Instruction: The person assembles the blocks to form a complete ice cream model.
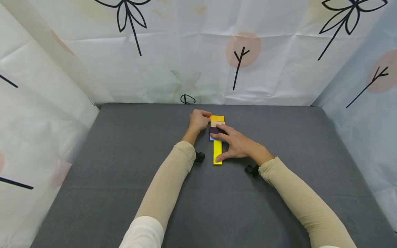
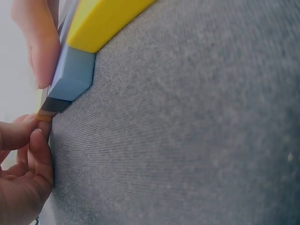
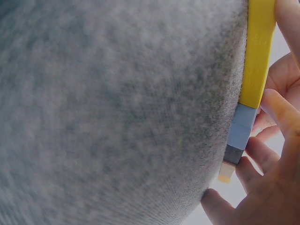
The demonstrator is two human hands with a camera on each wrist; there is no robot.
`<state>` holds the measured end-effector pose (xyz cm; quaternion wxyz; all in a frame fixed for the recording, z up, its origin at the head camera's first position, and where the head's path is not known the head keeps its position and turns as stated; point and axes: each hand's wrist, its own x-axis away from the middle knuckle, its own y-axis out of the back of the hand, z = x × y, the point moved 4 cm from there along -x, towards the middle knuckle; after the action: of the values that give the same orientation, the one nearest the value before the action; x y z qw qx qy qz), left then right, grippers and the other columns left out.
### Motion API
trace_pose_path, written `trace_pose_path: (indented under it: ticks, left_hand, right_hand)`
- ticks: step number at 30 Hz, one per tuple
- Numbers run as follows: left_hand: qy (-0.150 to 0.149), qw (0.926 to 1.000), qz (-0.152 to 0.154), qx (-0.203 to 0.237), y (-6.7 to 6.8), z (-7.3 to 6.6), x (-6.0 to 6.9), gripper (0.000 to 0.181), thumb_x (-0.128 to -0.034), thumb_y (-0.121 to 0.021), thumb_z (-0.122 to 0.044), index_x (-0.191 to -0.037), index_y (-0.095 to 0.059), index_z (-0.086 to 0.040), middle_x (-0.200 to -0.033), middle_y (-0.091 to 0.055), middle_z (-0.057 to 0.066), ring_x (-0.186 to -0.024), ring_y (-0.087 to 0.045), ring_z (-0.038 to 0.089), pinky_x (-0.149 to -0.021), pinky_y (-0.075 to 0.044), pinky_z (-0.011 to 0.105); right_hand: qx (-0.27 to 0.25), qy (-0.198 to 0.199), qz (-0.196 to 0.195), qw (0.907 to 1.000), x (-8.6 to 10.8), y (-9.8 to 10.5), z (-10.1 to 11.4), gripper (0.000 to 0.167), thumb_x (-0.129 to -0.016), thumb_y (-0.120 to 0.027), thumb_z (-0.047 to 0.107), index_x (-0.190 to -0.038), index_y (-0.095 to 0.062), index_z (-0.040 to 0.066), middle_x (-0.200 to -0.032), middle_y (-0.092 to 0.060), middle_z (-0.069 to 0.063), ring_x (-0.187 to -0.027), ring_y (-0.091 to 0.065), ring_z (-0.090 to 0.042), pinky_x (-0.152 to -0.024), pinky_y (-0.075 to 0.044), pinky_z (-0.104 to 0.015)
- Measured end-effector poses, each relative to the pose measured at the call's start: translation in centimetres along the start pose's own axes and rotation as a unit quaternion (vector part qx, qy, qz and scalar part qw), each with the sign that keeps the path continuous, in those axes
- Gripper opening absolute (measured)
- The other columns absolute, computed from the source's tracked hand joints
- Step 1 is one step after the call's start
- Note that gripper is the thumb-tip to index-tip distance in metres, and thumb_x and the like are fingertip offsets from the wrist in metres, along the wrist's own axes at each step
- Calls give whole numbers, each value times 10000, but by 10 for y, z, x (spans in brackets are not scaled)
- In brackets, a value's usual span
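Observation:
Several coloured blocks lie flat against each other in a column. From the far end come an orange-yellow block (image 1: 217, 118), a beige block (image 1: 213, 124), a dark block (image 1: 214, 130) and a blue block (image 2: 72, 72), all crosswise. A long yellow block (image 1: 217, 148) points lengthwise toward me from the blue one. My left hand (image 1: 199, 121) pinches the left end of the orange-yellow block with thumb and finger. Spread over the column from the right, my right hand (image 1: 240, 143) rests its thumb on the yellow block's near end and its fingers across the blue, dark and beige blocks.
A grey cloth-covered table (image 1: 130, 172) spreads around the blocks. Behind it hangs a white printed curtain (image 1: 198, 51), with more printed cloth at the left and right sides. Black wrist cameras (image 1: 252, 170) sit under both wrists, close to the tabletop.

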<state>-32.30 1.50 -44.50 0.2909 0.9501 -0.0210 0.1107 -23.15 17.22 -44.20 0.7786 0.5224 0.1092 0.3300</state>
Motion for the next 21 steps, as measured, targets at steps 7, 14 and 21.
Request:
trace_pose_path:
  ticks: [7,14,21]
  left_hand:
    - [-31,9999,67,84,-2,-1,0,235,-991,-668,-112,-1197,-774,-150,-1208,-757,45,-1172,-669,225,-997,-566,346]
    - [45,9998,99,194,-4,0,-2,235,-1004,-644,-99,-1186,-780,-157,-1209,-759,41,-1141,-685,219,-983,-573,347]
    - [24,9999,55,161,-4,0,-2,217,-1014,-641,-154,-1178,-782,-169,-1238,-743,34,-1191,-660,229,-999,-566,369]
  right_hand:
    - [-40,10,-12,10000,1,1,1,936,-814,-810,565,-1586,-395,239,-1731,-69,-99,-1582,-139,-420,-1230,-252,-647]
    - [-50,-32,22,10000,0,1,0,941,-815,-805,573,-1591,-386,244,-1732,-62,-95,-1589,-113,-419,-1233,-236,-655]
    - [-41,-20,37,10000,-1,1,0,948,-813,-803,581,-1592,-383,243,-1735,-52,-88,-1586,-128,-414,-1237,-241,-643]
